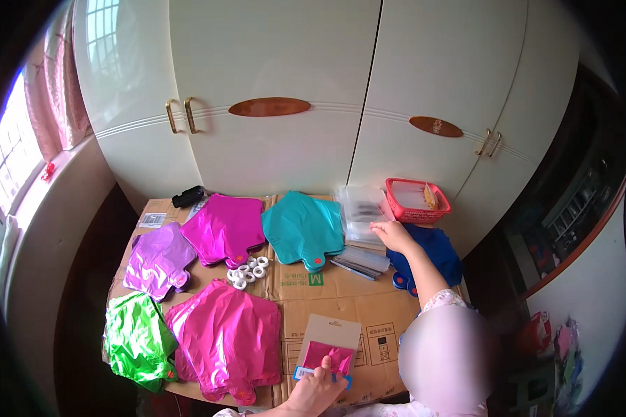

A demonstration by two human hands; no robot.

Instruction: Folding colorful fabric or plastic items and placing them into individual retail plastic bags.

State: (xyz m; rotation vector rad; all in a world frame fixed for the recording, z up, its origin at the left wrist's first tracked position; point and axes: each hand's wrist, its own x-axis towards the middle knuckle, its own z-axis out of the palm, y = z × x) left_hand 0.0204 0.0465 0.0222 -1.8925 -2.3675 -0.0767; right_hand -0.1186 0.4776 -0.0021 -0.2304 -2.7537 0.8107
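Note:
My left hand (316, 390) rests at the front of the cardboard, its index finger stretched onto a folded pink foil balloon (317, 352). That balloon lies on a pale hanging card (334, 326) with a blue lower edge. My right arm reaches to the back, where my right hand (394, 236) has its fingers closed at the edge of a stack of clear plastic bags (358, 214). More folded sleeves or cards (360, 260) lie just before that stack. A dark blue foil balloon pile (431, 250) sits partly behind my right forearm.
Flat foil balloons lie on the cardboard (327, 299): teal (302, 229), magenta (224, 226), lilac (158, 260), green (139, 340) and pink (226, 337). White rings (247, 274) lie between them. A red basket (417, 201) stands at the back right, against a white cabinet (271, 153).

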